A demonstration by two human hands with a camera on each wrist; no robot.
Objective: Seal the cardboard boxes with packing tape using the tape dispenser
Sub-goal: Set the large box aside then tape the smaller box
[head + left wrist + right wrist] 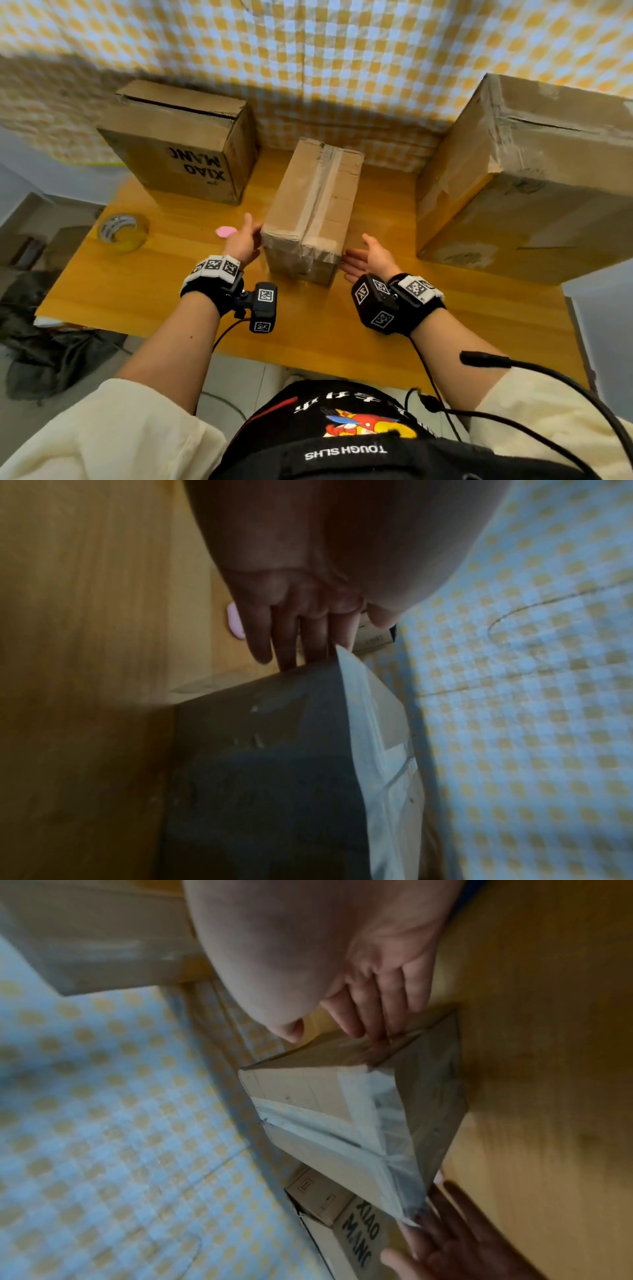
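Both forearms enter the head view from 6 o'clock. Left hand (244,240), fingers straight, lies flat against the left side of the small taped box (313,212) at frame centre; right hand (371,255), palm up and fingers extended, sits at the box's near right corner, grasping nothing. Clear tape runs along the top seam and down the near end — this box appears sealed. On the wooden table (462,329), an untaped box marked XIAO MANG (185,147) stands at 10 o'clock with its top seam gaping; a large box (534,185) at 3 o'clock shows a dark top seam and old tape remnants. Both probably remain to be sealed. A tape roll (123,232) lies at 9 o'clock; no dispenser body is identifiable.

Left wrist view: straight fingers (287,642) touch the box's upper edge; a pink object (234,623) lies beyond them.

Right wrist view: extended fingers (377,1015) meet the box corner — contact looks light.
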